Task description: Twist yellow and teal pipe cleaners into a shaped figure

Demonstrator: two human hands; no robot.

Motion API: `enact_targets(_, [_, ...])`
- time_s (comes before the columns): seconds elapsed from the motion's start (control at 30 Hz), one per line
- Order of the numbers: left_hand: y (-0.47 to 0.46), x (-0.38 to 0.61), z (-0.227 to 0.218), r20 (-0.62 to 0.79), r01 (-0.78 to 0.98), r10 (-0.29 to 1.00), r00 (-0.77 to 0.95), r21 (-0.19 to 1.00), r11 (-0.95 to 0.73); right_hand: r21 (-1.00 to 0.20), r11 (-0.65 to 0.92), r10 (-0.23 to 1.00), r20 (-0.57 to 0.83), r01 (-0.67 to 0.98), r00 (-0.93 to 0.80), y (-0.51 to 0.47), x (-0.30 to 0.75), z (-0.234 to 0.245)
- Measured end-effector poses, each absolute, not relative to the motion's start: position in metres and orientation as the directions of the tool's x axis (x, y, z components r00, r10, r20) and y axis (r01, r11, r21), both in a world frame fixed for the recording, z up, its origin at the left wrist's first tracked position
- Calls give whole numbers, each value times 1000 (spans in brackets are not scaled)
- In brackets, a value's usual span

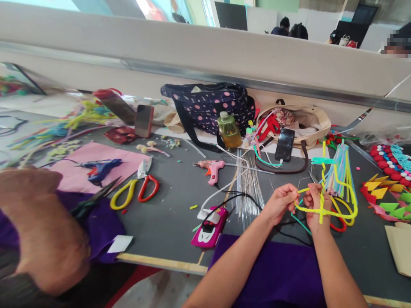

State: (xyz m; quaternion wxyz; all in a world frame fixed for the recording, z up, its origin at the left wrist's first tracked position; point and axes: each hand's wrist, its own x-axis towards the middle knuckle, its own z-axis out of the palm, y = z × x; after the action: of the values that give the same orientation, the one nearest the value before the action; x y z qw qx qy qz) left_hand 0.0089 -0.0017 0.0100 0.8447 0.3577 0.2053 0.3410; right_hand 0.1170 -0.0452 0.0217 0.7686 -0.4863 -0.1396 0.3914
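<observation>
Pinched in my left hand [283,202] is the end of a bright yellow pipe cleaner [355,201]. My right hand [316,207] has its fingers closed on the same yellow piece, which is bent into a wide loop with a twisted upright part. A short teal strip [323,161] crosses that upright near its top. Behind my right hand lie scissors with yellow and orange handles [348,211], partly hidden. A bundle of pastel pipe cleaners [343,173] is just beyond. Left of my hands, thin silver wires [248,188] are spread on the table.
A pink glue gun [214,170] and a magenta power strip [213,226] with cables lie left of my arms. Further back stand a bottle [229,132], a phone [284,144] and bags. Another person's arm [48,239] is at the left, near large scissors [148,188].
</observation>
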Motion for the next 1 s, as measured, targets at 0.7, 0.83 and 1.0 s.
enact_targets(0.7, [-6, 13, 13, -158, -434, 775, 611, 752, 496, -776, 214, 784, -226, -593, 578, -39, 126, 6])
enact_targets(0.83, [-7, 13, 15, -157, -440, 799, 581, 765, 471, -692, 169, 845, -265, -702, 465, -40, 130, 2])
enact_targets(1.0, [-11, 14, 20, -102, -443, 829, 549, 806, 393, -531, 28, 916, -325, -847, 234, -40, 139, -5])
